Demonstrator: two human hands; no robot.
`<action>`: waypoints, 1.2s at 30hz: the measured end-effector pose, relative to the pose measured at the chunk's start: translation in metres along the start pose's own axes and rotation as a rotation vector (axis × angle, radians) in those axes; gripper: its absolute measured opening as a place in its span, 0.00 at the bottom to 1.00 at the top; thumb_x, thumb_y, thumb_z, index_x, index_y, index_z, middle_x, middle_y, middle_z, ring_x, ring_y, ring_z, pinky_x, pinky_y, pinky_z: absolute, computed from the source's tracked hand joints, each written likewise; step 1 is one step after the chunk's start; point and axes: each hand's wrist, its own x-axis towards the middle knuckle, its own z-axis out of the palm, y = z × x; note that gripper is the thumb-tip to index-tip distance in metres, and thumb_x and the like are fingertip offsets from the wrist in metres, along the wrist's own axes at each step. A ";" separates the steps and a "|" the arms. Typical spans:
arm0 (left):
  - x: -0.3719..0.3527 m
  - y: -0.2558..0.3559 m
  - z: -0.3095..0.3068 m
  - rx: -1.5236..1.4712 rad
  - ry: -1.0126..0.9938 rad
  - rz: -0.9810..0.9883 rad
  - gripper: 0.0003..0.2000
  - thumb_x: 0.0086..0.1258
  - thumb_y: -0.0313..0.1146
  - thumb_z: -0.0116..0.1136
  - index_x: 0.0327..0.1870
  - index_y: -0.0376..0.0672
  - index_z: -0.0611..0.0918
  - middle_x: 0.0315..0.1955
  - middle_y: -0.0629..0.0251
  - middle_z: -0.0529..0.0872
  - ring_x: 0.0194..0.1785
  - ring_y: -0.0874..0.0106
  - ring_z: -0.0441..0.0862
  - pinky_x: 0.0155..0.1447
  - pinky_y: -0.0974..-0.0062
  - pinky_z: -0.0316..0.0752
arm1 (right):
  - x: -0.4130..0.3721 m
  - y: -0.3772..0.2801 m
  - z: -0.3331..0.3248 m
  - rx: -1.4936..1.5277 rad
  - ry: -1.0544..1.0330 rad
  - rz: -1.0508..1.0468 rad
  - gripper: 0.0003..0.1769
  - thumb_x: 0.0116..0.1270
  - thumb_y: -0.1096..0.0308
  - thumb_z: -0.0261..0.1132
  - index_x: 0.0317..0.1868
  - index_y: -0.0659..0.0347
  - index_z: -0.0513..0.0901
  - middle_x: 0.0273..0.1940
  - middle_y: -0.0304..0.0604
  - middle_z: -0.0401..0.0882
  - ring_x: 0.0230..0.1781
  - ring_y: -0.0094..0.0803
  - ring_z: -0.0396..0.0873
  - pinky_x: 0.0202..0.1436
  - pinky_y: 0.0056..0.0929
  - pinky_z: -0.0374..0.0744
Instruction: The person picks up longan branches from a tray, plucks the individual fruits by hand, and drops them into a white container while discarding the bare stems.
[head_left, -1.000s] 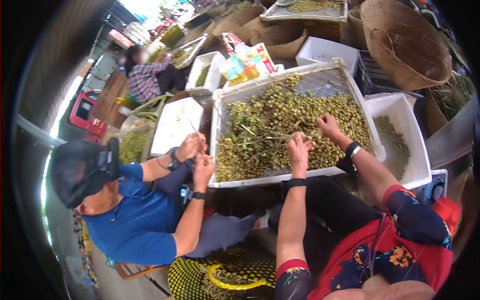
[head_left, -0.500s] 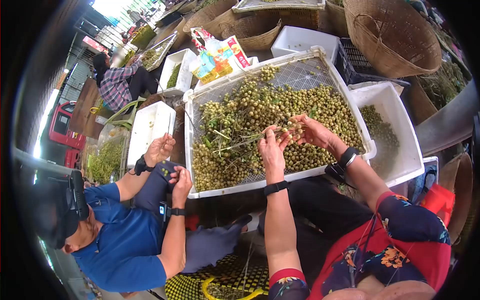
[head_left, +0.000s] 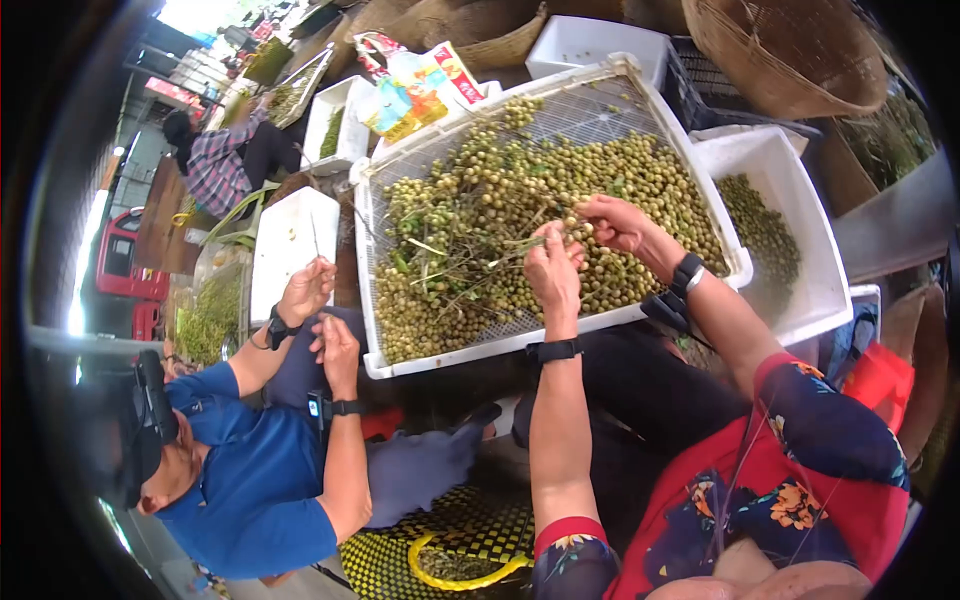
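Over the white mesh tray (head_left: 555, 338), my left hand (head_left: 553, 270) is closed on a thin stemmed sprig of small round yellow-green fruits (head_left: 572, 228). My right hand (head_left: 622, 223) is just to its right, thumb and fingers pinched at fruits on the sprig's near end. Its fingertips partly hide what they grip. Beneath both hands spreads a heap of loose yellow-green fruits (head_left: 650, 190), with stalks and a few leaves (head_left: 430, 245) tangled toward the tray's left side.
A white box (head_left: 835, 270) with greener fruits stands at the right. To my left, a co-worker in a blue shirt (head_left: 250, 490) holds a thin stalk above another white box (head_left: 290, 225). A yellow-black basket (head_left: 400, 550) is below; a wicker basket (head_left: 790, 60) stands behind.
My right hand stays by the left, its fingers drawn closer together around the fruit. Fewer fruits show between my hands. The co-worker's hands have shifted, and the whole view has moved slightly.
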 end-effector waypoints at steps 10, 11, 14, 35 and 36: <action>0.012 -0.018 0.002 0.538 0.091 0.327 0.16 0.79 0.38 0.47 0.44 0.32 0.81 0.33 0.55 0.85 0.31 0.71 0.84 0.33 0.77 0.80 | 0.013 -0.005 0.014 -0.097 0.143 0.164 0.13 0.64 0.71 0.68 0.25 0.55 0.73 0.18 0.29 0.66 0.12 0.16 0.58 0.14 0.16 0.59; 0.013 -0.022 0.000 0.588 0.136 0.418 0.16 0.79 0.38 0.47 0.43 0.32 0.81 0.32 0.55 0.85 0.30 0.70 0.84 0.33 0.76 0.81 | 0.012 -0.006 0.015 -0.063 0.170 0.171 0.12 0.64 0.70 0.68 0.25 0.55 0.74 0.18 0.29 0.66 0.12 0.17 0.58 0.14 0.17 0.60; 0.003 -0.006 -0.004 0.552 0.242 0.395 0.13 0.78 0.34 0.46 0.43 0.34 0.81 0.33 0.56 0.83 0.31 0.66 0.83 0.32 0.71 0.78 | 0.033 0.000 -0.010 0.002 0.180 0.102 0.10 0.65 0.66 0.68 0.28 0.57 0.77 0.19 0.33 0.70 0.14 0.19 0.64 0.16 0.21 0.64; 0.010 0.008 -0.041 -0.097 0.105 0.007 0.13 0.80 0.39 0.46 0.48 0.37 0.78 0.33 0.63 0.78 0.31 0.70 0.82 0.39 0.69 0.85 | -0.012 -0.013 0.012 -1.212 -0.095 -0.828 0.04 0.68 0.70 0.62 0.41 0.61 0.79 0.27 0.32 0.75 0.25 0.20 0.75 0.28 0.22 0.74; 0.010 0.008 -0.042 -0.058 0.069 -0.012 0.13 0.80 0.39 0.46 0.48 0.37 0.78 0.33 0.63 0.78 0.31 0.70 0.82 0.39 0.69 0.84 | -0.014 -0.017 0.017 -1.516 -0.054 -1.291 0.06 0.68 0.71 0.61 0.43 0.61 0.80 0.29 0.33 0.77 0.29 0.22 0.77 0.33 0.24 0.76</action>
